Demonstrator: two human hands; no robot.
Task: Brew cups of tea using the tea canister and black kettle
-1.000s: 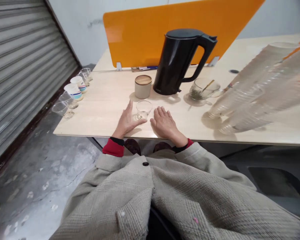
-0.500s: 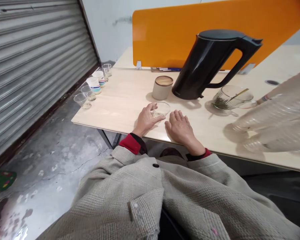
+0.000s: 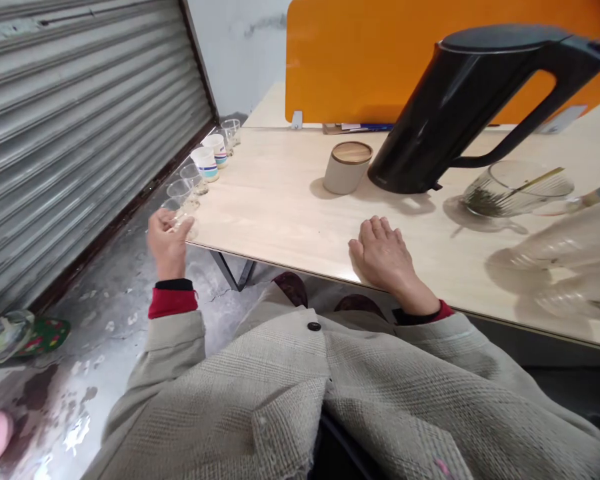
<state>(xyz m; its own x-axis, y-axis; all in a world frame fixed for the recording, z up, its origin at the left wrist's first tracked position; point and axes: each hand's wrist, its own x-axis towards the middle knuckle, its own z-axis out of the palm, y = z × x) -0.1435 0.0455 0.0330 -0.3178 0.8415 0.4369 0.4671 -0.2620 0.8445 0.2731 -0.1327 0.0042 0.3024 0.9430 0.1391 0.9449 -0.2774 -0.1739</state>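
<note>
At the table's left front corner, my left hand [image 3: 167, 245] has its fingers around a clear plastic cup [image 3: 184, 220], partly hidden by the fingers. This cup stands at the near end of a row with another clear cup [image 3: 179, 191] just behind it. Further back come white paper cups with blue bands, such as the nearer paper cup [image 3: 205, 163], then more clear cups [image 3: 233, 130]. My right hand [image 3: 384, 252] lies flat, palm down, near the table's front edge, holding nothing. Beyond it stands a beige canister [image 3: 344, 175] with a wooden lid.
A black electric kettle [image 3: 433, 120] stands before an orange divider [image 3: 350, 60]. Right of it are a glass pitcher [image 3: 517, 190] with dark leaves and a stick inside, and clear ribbed plastic [image 3: 580, 247]. The tabletop [image 3: 280, 200] ends near a roller shutter [image 3: 90, 133].
My left hand has carried the clear cup from the table's middle leftward to the near end of the cup row. My right hand stays flat on the table. The view has shifted left.
</note>
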